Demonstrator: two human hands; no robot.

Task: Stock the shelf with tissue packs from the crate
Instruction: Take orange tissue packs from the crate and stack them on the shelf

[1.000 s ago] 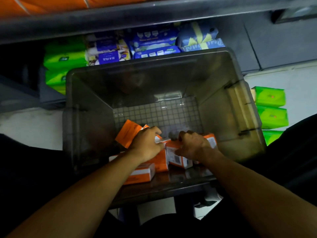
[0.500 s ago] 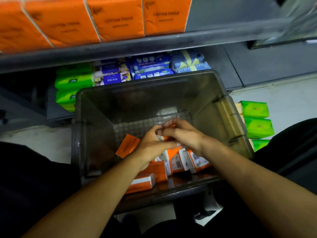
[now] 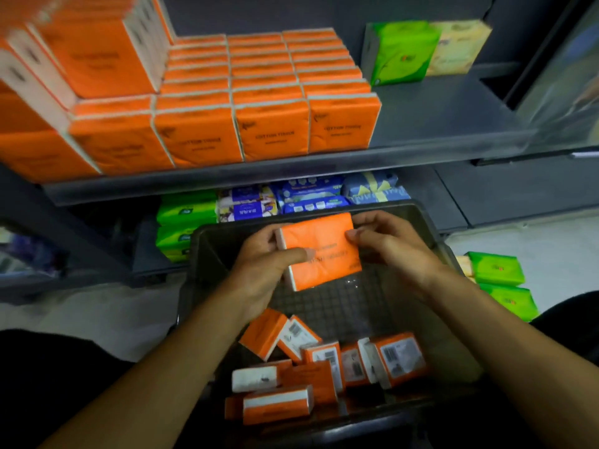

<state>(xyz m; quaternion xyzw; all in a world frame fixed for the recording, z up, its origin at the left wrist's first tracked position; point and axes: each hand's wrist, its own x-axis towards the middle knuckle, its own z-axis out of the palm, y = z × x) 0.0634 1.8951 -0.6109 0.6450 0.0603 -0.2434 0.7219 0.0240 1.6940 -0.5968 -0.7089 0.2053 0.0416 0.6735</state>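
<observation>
Head camera showed one orange tissue pack held above the crate, gripped by the left hand and the right hand — broad face up, long axis roughly left-right, white edge leftward. About nine loose packs lay overlapping in the crate — the count is unsure. The shelf stacks blurred at left.

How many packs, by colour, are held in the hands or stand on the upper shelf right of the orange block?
Orange pack, held by left hand and right hand: 1
Green pack, on upper shelf: 1
Pale yellow pack, on upper shelf: 1
Total: 3
</observation>
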